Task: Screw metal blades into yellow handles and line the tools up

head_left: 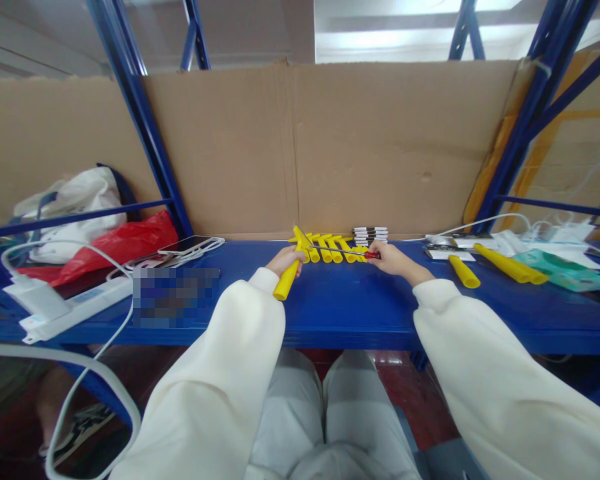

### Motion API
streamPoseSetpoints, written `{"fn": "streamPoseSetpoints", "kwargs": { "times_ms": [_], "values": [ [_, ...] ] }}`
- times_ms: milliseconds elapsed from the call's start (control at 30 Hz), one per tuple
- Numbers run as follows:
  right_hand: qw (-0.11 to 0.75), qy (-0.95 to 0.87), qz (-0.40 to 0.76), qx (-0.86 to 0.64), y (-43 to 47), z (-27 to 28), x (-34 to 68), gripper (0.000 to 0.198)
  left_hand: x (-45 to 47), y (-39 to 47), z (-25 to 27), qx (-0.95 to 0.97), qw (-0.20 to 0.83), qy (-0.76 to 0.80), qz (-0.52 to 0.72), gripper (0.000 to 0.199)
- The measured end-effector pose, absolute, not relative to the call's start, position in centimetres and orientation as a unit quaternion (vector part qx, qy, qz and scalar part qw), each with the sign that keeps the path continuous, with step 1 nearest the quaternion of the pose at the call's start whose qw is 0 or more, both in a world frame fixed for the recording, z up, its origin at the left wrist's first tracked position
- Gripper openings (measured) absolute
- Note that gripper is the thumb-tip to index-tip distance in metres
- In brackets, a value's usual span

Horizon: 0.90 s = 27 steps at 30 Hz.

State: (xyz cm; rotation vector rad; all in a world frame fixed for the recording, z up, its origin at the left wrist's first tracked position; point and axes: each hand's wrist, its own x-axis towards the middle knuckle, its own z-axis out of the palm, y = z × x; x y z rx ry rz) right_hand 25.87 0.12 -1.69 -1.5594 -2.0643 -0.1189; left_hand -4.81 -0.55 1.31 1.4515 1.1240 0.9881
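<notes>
My left hand (282,259) is closed around a yellow tapered tube (287,283), held tilted with its wide round end toward me. A screwdriver (373,255) with a red handle is in my right hand (393,259), gripped by the fingers. Its long thin metal shaft runs leftward to the upper part of the held tube; whether the tip touches it, I cannot tell. Just behind the hands, several similar yellow tubes (326,253) lie side by side on the blue table (350,300). A small stack of white-and-black pieces (371,235) sits behind my right hand.
More yellow tubes (464,272) lie at the right, near a green plastic packet (563,270) and white cables. On the left are a phone (183,245), a white power strip (87,307) and a red bag (130,243). A cardboard panel (380,147) closes off the back.
</notes>
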Motion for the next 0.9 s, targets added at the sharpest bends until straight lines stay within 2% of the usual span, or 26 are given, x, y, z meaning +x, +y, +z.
{"fn": "streamPoseSetpoints", "kwargs": {
  "times_ms": [900],
  "values": [
    [0.246, -0.768, -0.054, -0.589, -0.47, -1.26, 25.44, 0.013, -4.58, -0.95, 1.80, 0.630, 0.476, 0.493, 0.367, 0.023]
  ]
}}
